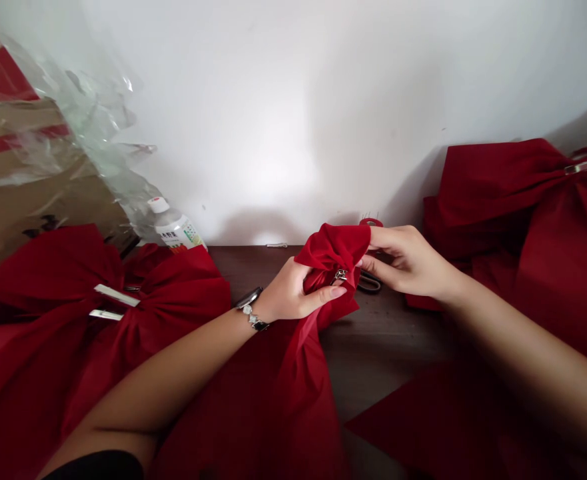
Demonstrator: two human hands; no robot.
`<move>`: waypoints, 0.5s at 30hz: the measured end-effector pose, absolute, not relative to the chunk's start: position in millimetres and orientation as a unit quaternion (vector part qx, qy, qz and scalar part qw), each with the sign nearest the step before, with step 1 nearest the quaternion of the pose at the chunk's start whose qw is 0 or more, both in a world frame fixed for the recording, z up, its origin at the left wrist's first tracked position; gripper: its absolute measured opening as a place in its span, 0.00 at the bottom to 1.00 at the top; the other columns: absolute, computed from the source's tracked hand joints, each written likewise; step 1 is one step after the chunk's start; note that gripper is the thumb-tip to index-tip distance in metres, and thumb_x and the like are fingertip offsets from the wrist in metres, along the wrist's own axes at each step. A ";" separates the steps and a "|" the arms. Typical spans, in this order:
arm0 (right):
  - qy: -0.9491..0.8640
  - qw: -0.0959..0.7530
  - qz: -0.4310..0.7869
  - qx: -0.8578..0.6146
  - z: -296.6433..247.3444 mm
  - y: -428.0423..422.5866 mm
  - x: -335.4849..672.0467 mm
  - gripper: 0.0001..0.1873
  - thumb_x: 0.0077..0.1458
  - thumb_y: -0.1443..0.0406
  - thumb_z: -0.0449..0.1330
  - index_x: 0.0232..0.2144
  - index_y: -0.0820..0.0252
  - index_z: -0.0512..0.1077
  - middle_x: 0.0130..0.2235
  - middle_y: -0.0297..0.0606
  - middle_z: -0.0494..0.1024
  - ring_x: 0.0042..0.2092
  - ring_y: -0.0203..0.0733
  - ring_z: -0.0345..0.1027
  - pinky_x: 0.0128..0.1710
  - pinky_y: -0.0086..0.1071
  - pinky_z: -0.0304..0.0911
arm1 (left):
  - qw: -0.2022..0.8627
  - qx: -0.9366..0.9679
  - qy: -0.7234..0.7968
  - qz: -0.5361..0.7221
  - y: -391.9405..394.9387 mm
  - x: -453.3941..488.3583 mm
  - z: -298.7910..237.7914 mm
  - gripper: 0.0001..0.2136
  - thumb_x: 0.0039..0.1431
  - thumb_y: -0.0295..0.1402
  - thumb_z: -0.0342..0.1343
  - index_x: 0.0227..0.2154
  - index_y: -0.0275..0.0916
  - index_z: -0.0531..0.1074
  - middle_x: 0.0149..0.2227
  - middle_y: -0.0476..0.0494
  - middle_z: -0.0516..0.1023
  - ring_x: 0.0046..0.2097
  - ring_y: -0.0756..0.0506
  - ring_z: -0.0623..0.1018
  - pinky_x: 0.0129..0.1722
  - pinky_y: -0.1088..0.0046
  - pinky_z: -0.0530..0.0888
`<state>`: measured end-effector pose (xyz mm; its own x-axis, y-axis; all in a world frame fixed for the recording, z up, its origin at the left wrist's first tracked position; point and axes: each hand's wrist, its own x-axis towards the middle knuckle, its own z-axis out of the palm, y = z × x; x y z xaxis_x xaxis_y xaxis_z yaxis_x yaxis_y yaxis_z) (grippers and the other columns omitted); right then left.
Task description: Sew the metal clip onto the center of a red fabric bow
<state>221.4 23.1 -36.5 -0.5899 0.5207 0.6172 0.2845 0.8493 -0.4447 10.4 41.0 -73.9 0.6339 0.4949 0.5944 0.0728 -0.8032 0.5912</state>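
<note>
Two bare hands work at one gathered red cloth (334, 245), raised over the dark surface (388, 340), its tail trailing toward the worker. The left hand (293, 293) grips the gathers, thumb laid across the front beside a small metal piece (340, 275); the right hand (403, 261) has thumb and forefinger at the cloth's right edge, though whether they pinch it firmly I cannot tell. As I judge it, a slackening left thumb could let the folds spring apart, and an uneven tug from the right could skew them or dislodge the metal piece; the tail's weight could add to the pull. Hidden from here: the left fingers, behind the folds, and the right forefinger's tip. Hard to make out: the metal piece's shape, and a dark looped object (370, 283) beneath the right hand. The red bow (503, 180) at far right runs out of view.
</note>
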 end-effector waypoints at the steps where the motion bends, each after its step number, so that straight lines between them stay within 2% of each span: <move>1: -0.879 0.391 0.146 -0.230 -36.3 22.4 221.2 0.05 0.55 0.73 0.55 0.33 0.63 0.70 0.28 0.35 0.74 0.29 0.33 0.67 0.30 0.26 0.63 | 0.268 0.863 0.165 0.395 40.5 10.5 -73.2 0.10 0.57 0.37 0.56 0.37 0.36 0.69 0.36 0.43 0.78 0.38 0.45 0.76 0.44 0.67 0.72; 5: -0.884 0.382 0.130 -0.235 -35.1 21.0 221.0 0.04 0.55 0.73 0.55 0.30 0.63 0.68 0.27 0.35 0.73 0.29 0.34 0.67 0.29 0.26 0.62 | 0.278 0.861 0.162 0.395 41.1 11.0 -71.3 0.11 0.56 0.37 0.57 0.38 0.36 0.69 0.37 0.41 0.78 0.40 0.44 0.76 0.45 0.66 0.72; 10: -0.883 0.378 0.119 -0.252 -34.6 22.7 219.8 0.03 0.56 0.72 0.54 0.33 0.64 0.68 0.27 0.35 0.72 0.28 0.33 0.66 0.28 0.25 0.62 | 0.281 0.859 0.174 0.391 44.8 10.0 -68.5 0.12 0.57 0.36 0.57 0.41 0.36 0.68 0.40 0.40 0.77 0.43 0.44 0.76 0.47 0.65 0.71; 15: -0.872 0.390 0.181 -0.235 -36.4 25.2 218.6 0.02 0.57 0.70 0.57 0.35 0.64 0.69 0.29 0.35 0.74 0.30 0.32 0.67 0.30 0.24 0.64 | 0.324 0.864 0.170 0.346 47.6 7.4 -63.3 0.15 0.56 0.38 0.58 0.44 0.37 0.68 0.45 0.40 0.76 0.48 0.43 0.75 0.51 0.65 0.70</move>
<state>218.6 25.2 -36.4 -0.5849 0.5518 0.5945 0.2688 0.8234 -0.4998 7.4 47.6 -63.3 0.7022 0.5189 0.4876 0.0696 -0.7315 0.6782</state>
